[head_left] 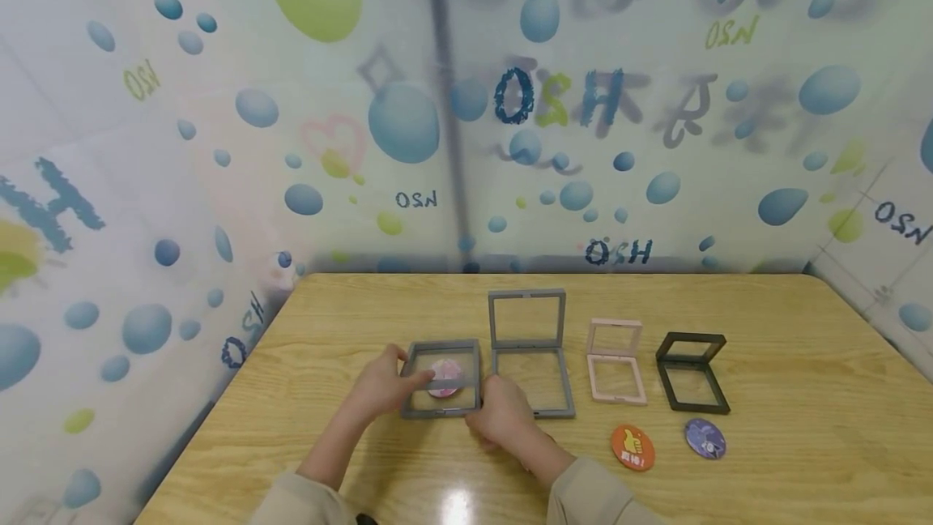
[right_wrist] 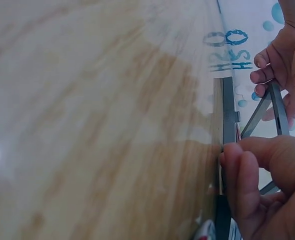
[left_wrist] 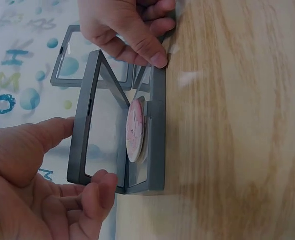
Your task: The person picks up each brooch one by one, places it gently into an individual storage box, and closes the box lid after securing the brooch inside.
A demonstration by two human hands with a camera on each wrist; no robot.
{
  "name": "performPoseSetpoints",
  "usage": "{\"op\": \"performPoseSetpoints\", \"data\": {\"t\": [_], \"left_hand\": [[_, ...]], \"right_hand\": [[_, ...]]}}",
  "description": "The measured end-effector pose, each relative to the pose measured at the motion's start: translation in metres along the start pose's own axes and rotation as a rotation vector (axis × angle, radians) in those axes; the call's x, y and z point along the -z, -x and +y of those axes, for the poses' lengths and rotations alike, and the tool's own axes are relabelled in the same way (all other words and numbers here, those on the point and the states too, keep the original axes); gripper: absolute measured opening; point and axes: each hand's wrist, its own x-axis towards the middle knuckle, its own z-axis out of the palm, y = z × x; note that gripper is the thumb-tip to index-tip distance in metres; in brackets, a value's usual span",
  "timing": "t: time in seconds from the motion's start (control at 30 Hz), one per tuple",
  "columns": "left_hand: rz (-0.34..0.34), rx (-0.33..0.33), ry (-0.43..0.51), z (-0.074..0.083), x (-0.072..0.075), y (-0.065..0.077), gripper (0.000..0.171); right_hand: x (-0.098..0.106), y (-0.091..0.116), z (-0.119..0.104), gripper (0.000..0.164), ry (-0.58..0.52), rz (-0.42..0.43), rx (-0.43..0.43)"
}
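Note:
A grey display frame with clear film panes lies on the table, its lid tilted partway up from the base. My left hand pinches the free edge of the lid, thumb on one face and fingers on the other in the left wrist view. Inside, between the two panes, sits a round pink badge. At the base's near right corner, my right hand grips the rim between thumb and fingers. Part of a second grey frame, unfolded with its lid upright, is hidden behind the right hand.
To the right stand an unfolded small pink frame and an unfolded black frame. Nearer the front lie an orange round badge and a purple round badge. A patterned curtain rises behind the wooden table.

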Motion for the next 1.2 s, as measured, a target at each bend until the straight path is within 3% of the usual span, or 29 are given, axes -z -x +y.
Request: {"op": "performPoseSetpoints", "data": {"t": [0.2, 0.5, 0.83, 1.2], "left_hand": [[-0.001, -0.017, -0.078, -0.003, -0.004, -0.001, 0.07], [-0.018, -0.029, -0.07, -0.005, -0.007, -0.001, 0.069], [0.007, -0.084, -0.178, -0.006, -0.015, 0.001, 0.074], [-0.044, -0.061, -0.291, -0.005, -0.014, -0.001, 0.085]], "right_hand": [[-0.001, -0.001, -0.001, 0.016, 0.045, 0.001, -0.015], [-0.002, -0.001, -0.001, 0.017, 0.096, 0.008, -0.024], [-0.001, 0.0, -0.001, 0.019, 0.138, 0.045, -0.006], [-0.002, -0.003, 0.0, 0.017, 0.131, 0.029, -0.014]]}}
